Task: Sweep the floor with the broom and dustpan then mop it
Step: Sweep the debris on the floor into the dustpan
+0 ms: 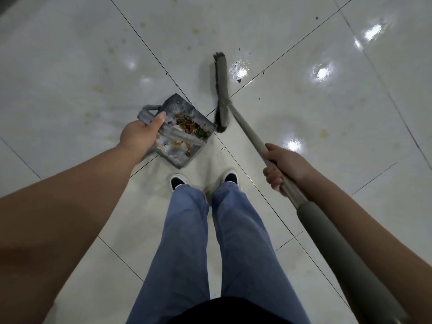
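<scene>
nearest the lens, between the two forearms: blue trousers (210, 242), legs side by side, ending in dark shoes with white edges (178, 181) just below both hands.

underneath everything: pale glossy floor tiles (70, 66) with dark grout lines crossing diagonally, bright light reflections out beyond the right hand, faint yellowish stains out beyond the left hand.

right side: long grey broom (236, 118), handle slanting from the lower right corner up toward the middle, thicker grey sleeve on the part nearest the body. right hand (284, 167) wrapped round the thin part of the handle just above that sleeve, fingers curled under, thumb over the top. broom head with dark bristles well ahead of the right hand, set on the floor, its near end just beside the front corner of the pan.

left side: grey metal dustpan (184, 129), worn and scuffed, tilted, held by the left hand (140, 136); fingers closed round the loop handle, thumb stretched along the pan's back wall. cannot tell whether the pan's far edge touches the floor. inside the pan, just right of the left thumb: heap of debris (191, 127), dry leaves, brownish and green scraps, whitish dust.

smallest: dark specks (239, 80) scattered on the tiles ahead of the right hand, beyond and right of the broom head.
</scene>
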`<state>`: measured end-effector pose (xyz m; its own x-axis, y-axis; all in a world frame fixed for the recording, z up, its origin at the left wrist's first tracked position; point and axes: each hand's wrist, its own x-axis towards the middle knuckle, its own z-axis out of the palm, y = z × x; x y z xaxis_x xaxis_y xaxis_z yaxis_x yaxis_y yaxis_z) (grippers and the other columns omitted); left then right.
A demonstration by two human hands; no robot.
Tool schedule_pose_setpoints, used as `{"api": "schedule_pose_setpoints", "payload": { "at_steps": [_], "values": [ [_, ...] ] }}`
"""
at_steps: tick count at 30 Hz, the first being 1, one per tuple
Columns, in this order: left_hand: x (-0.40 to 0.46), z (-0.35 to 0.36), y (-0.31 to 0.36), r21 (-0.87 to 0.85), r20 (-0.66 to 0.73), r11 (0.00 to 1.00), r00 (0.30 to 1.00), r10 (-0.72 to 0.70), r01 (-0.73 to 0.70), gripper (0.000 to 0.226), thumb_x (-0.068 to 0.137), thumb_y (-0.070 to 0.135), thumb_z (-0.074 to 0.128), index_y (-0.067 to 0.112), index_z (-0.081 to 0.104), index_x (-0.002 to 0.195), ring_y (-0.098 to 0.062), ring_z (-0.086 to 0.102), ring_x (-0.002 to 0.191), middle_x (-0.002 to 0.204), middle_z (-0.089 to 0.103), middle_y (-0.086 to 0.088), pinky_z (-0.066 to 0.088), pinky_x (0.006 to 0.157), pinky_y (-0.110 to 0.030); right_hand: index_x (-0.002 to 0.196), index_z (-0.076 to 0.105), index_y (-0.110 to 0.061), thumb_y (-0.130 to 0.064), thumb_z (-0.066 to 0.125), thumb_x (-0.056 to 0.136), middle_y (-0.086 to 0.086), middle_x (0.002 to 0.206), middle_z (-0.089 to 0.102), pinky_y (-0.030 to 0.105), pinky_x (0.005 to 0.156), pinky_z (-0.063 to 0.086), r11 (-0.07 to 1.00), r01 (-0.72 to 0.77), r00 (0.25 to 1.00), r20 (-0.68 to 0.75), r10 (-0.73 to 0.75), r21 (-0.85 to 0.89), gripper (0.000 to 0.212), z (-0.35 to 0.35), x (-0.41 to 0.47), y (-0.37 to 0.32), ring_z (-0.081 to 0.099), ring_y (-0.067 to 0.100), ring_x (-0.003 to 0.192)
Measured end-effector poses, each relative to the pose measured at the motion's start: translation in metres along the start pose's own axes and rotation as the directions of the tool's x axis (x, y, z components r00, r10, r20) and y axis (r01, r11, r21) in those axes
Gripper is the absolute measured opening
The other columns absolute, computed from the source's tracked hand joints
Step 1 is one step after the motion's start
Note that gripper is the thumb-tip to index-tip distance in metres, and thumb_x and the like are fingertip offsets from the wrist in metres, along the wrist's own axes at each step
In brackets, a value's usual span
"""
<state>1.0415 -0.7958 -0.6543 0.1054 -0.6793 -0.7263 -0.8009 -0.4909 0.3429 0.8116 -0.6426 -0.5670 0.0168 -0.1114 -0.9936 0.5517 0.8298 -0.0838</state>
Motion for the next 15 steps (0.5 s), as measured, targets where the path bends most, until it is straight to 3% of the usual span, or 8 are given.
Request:
{"api": "schedule_pose_setpoints", "payload": {
  "at_steps": [3,7,13,15],
  "values": [
    [0.002,-0.006,-0.002,-0.034,-0.020,0.999,1.000,0.000,-0.001,0.055,0.083,0.062,0.051,0.013,0.050,0.058,-0.024,0.055,0.073,0.067,0.056,-0.007,0.049,0.085,-0.036,0.103,0.039,-0.036,-0.013,0.033,0.099,0.002,0.050,0.028,0.005,0.027,0.024,0.997,0.070,0.997,-0.037,-0.072,-0.042,0.024,-0.004,0.001,-0.018,0.026,0.003,0.021],
    [0.003,-0.007,-0.002,-0.129,0.005,0.991,1.000,-0.026,0.026,0.051,0.082,0.060,0.056,0.013,0.051,0.062,-0.021,0.051,0.059,0.064,0.054,-0.003,0.046,0.076,-0.032,0.083,0.037,-0.027,-0.014,0.034,0.100,0.000,0.046,0.030,0.004,0.028,0.022,0.988,0.142,0.989,-0.035,-0.144,-0.055,0.021,-0.017,-0.015,-0.041,0.025,0.002,0.022],
    [0.002,-0.004,0.008,-0.140,0.025,0.990,1.000,0.015,-0.011,0.047,0.082,0.056,0.058,0.014,0.053,0.062,-0.016,0.047,0.052,0.063,0.054,-0.003,0.045,0.063,-0.025,0.101,0.041,-0.024,-0.012,0.041,0.098,0.004,0.061,0.030,0.008,0.030,0.028,0.908,0.309,0.929,-0.114,-0.351,-0.283,0.013,-0.029,-0.021,-0.069,0.028,0.004,0.024],
    [0.003,-0.004,0.010,-0.134,0.051,0.991,0.999,0.008,-0.001,0.048,0.081,0.057,0.059,0.014,0.054,0.062,-0.016,0.047,0.052,0.063,0.054,-0.003,0.044,0.065,-0.025,0.102,0.043,-0.024,-0.011,0.042,0.097,0.005,0.062,0.031,0.008,0.032,0.031,0.869,0.315,0.903,-0.161,-0.398,-0.382,0.014,-0.033,-0.012,-0.080,0.030,0.004,0.023]
  ]
}}
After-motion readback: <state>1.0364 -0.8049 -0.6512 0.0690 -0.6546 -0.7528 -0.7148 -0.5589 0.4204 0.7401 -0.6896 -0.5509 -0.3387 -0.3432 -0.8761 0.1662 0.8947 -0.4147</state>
